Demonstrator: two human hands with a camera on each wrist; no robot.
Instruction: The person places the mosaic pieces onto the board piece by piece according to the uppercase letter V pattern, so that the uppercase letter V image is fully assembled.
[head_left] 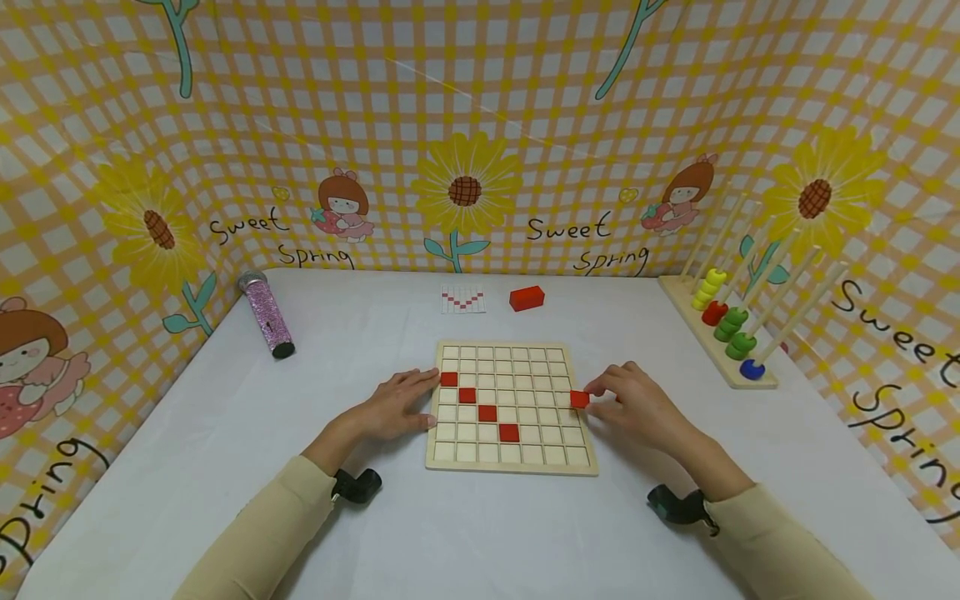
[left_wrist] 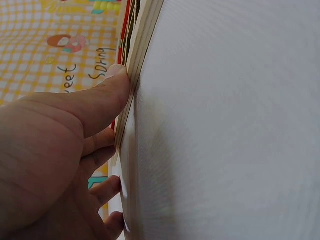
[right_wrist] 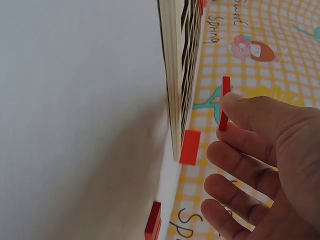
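Observation:
A wooden grid board point(head_left: 512, 469) lies flat in the middle of the table. Several red square tiles point(head_left: 487, 413) sit in its cells, in a diagonal from the upper left down toward the bottom. My left hand point(head_left: 393, 407) rests at the board's left edge; its thumb point(left_wrist: 105, 97) touches the rim and its fingers are loosely extended. Between thumb and index finger, my right hand point(head_left: 637, 408) pinches a red square tile point(right_wrist: 224, 102) above the board's right edge. The other right fingers are loosely bent below it in the right wrist view.
Behind the board lie a small card point(head_left: 463, 300) with a red grid pattern and a red block point(head_left: 527, 298). A glittery pink microphone point(head_left: 268, 317) lies at the back left. On the right stands a wooden bead rack point(head_left: 720, 342) with upright pegs and coloured beads. Checked cloth hangs around the table.

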